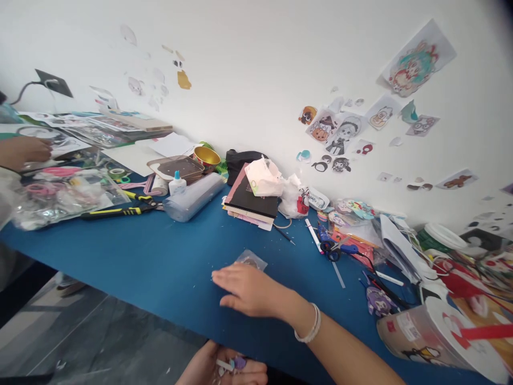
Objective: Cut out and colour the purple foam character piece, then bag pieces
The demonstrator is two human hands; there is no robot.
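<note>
My right hand (250, 290) is stretched flat low over the blue tabletop (168, 256), fingers pointing left and thumb apart, with nothing seen in it. Just behind it, partly hidden, lies a small clear plastic bag (258, 260). Below the table's front edge, my left hand (226, 370) is palm up and cupped around small scraps (224, 365), some white and one purple. White specks are scattered on the tabletop.
Books (250, 199) stand stacked at the back middle beside a clear plastic roll (194, 197). Pliers (116, 213) lie left; scissors (334, 248) and a drink cup (425, 334) are right. Another person's hand (26, 151) is far left.
</note>
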